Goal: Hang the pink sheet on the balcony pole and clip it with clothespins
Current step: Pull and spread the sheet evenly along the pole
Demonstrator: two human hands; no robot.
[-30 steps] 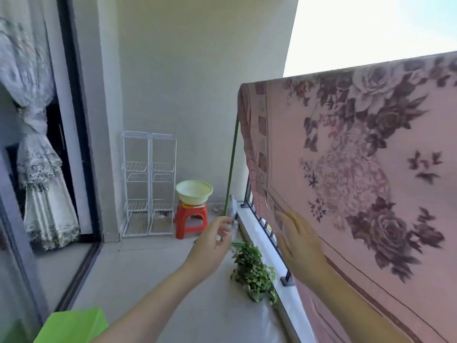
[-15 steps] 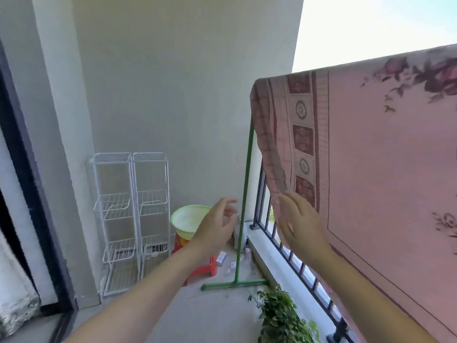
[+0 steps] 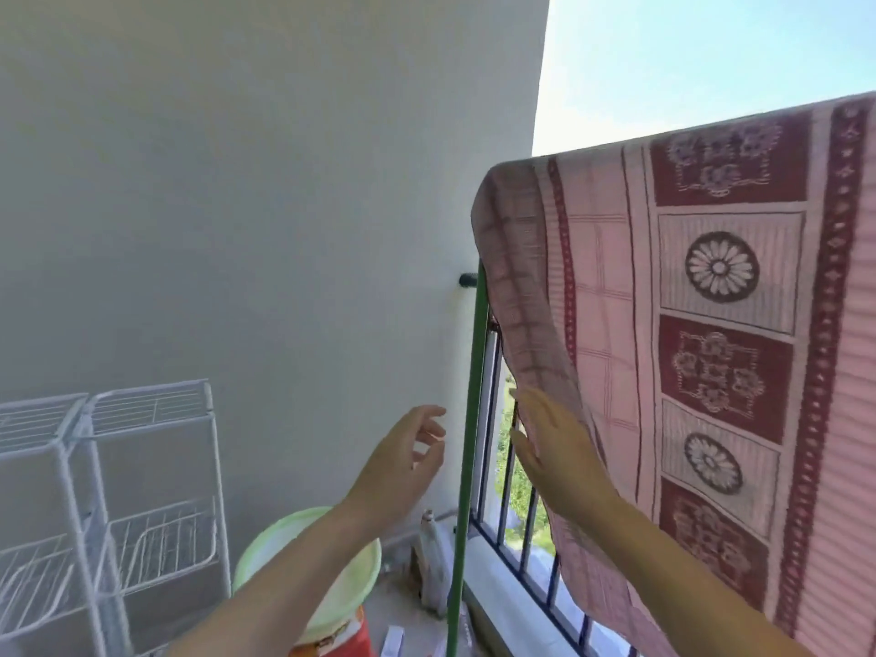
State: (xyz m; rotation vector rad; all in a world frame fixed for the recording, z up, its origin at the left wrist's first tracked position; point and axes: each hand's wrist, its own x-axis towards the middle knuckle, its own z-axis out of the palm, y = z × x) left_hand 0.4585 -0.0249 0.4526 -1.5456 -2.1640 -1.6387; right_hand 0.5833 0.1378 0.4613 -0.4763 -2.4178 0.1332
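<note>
Two bare hands reach up in front of the person on a balcony. The pink sheet (image 3: 711,324) already hangs over the top of a drying rack, draped from the upper right of the view down past the railing (image 3: 516,538); its patterned border of dark red panels and round flower medallions faces the camera, and its left edge curls loosely downward. The right hand (image 3: 554,448) lies flat against that loose left edge, fingers (image 3: 533,400) straight and spread, pressing on the cloth without curling round it. The left hand (image 3: 403,462) hovers just left of the green upright pole (image 3: 469,443), apart from both pole and sheet, with its fingers loosely bent and parted and nothing held between them.

The pole rises from the floor beside the railing to the sheet's upper left corner, where a short dark peg (image 3: 468,279) sticks out towards the white wall (image 3: 284,182). Beneath the left forearm sits a pale green basin (image 3: 351,590) on a red stool (image 3: 351,642). A white wire rack (image 3: 118,514) stands against the wall at the far left. A white bottle (image 3: 429,552) stands on the floor near the pole's foot. Green foliage shows through the railing bars, and bright sky fills the upper right.
</note>
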